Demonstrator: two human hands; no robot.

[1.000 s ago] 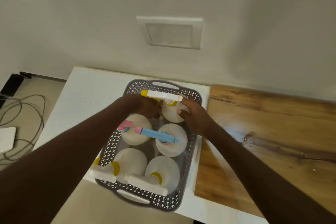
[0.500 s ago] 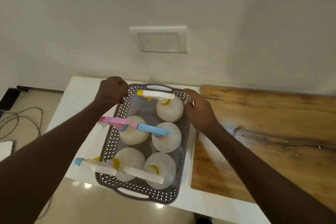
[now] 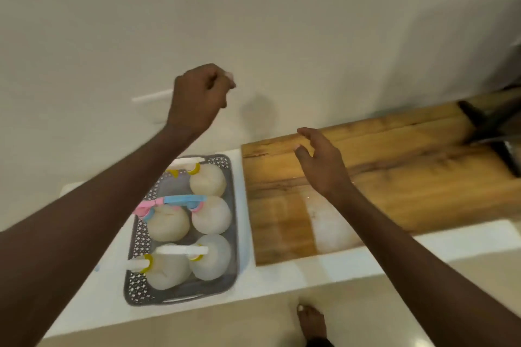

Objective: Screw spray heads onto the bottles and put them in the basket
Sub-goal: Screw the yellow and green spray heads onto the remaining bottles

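While your left hand (image 3: 198, 94) floats up near the middle of the frame with fingers curled into a loose fist around nothing, your right hand (image 3: 321, 162) hangs relaxed and spread over the wooden board (image 3: 394, 177). All six bottles (image 3: 208, 179) sit upright in the gray basket (image 3: 234, 234) at lower left, spray heads (image 3: 183, 199) on.

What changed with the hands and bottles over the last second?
Both hands let go and lifted off the basket: the left hand rose in front of the wall, fingers curled, and the right hand moved over the wooden board, open. The five bottles stayed in the basket with heads on.
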